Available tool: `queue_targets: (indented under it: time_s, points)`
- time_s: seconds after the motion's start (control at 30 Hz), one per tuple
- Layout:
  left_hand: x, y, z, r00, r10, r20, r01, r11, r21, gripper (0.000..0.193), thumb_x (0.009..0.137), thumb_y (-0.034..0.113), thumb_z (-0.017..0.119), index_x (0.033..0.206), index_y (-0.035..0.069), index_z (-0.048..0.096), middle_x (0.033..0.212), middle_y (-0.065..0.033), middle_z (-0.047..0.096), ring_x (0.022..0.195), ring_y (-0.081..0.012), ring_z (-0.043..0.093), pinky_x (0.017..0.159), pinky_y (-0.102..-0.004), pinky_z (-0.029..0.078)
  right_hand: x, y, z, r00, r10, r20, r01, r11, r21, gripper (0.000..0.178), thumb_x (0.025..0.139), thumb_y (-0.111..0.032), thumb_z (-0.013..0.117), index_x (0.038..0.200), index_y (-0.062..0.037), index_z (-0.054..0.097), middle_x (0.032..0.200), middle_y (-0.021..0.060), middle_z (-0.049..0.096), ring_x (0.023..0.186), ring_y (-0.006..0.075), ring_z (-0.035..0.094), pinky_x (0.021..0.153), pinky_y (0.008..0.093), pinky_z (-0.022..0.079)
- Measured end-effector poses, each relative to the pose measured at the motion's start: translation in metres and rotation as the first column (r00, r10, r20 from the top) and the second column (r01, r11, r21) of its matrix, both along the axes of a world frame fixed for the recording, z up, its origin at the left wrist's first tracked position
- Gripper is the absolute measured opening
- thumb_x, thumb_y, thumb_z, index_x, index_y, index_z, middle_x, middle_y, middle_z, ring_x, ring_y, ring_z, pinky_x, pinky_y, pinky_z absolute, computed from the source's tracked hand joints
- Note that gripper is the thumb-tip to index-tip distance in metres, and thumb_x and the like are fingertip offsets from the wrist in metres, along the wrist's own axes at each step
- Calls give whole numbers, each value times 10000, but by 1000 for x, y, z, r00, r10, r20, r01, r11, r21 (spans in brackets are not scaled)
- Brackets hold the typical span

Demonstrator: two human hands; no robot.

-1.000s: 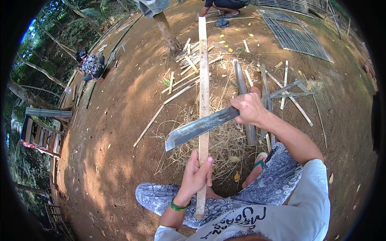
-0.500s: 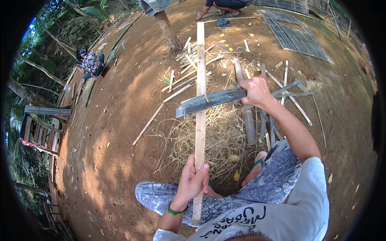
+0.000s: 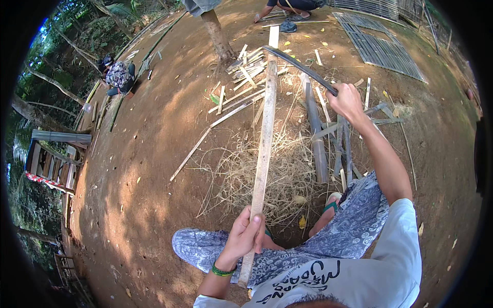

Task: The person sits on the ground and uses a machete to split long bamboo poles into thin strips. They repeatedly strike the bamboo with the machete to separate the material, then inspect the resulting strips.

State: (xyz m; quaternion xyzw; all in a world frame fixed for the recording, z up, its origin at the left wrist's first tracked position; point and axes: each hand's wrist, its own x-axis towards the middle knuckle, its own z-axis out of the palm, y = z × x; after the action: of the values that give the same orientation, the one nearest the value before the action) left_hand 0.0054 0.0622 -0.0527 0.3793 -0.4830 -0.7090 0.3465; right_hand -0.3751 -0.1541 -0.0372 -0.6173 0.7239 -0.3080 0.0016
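Bamboo slat [image 3: 265, 138] runs straight out from your lap over the dry shavings [image 3: 267, 174] — your left hand [image 3: 245, 235] is wrapped tight around its near end. Your right hand [image 3: 348, 101] is clenched on the handle of a long knife [image 3: 298, 68], whose blade touches the slat near its far end. Split strips [image 3: 241, 84] lie scattered on the dirt beyond — a woven panel [image 3: 380, 46] farther right.

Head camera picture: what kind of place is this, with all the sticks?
Probably an outdoor yard where bamboo is worked: bare dirt ground, a pile of cut strips, woven slat panels and trees at the edge.
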Motion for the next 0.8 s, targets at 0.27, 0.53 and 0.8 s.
queue_targets:
  time_s: [0.27, 0.53, 0.8]
  points:
    - [-8, -11, -2, 996, 17, 88, -16, 1000, -13, 186, 1089, 218, 372, 1036, 46, 419, 557, -17, 449, 367, -103, 436, 365, -218, 402, 54, 40, -20, 752, 546, -369, -628, 764, -148, 101, 660, -177, 670, 651, -89, 621, 652, 108, 668, 581, 304, 666, 585, 451, 539]
    - [22, 31, -16, 982, -60, 176, 54, 998, 44, 161, 1078, 196, 410, 1064, 36, 415, 549, -9, 474, 378, -92, 457, 374, -218, 413, -91, -35, -41, 960, -275, -60, 280, 955, 95, 318, 815, -285, 630, 938, -22, 760, 825, 255, 707, 826, 401, 706, 788, 493, 563]
    - [15, 11, -27, 994, -10, 110, 15, 999, -40, 283, 1095, 316, 347, 1027, 51, 423, 558, -33, 488, 387, -117, 480, 389, -238, 440, 11, 3, -14, 959, -39, 281, -27, 974, 226, 343, 810, -299, 632, 986, -41, 774, 815, 249, 714, 790, 363, 713, 780, 444, 549]
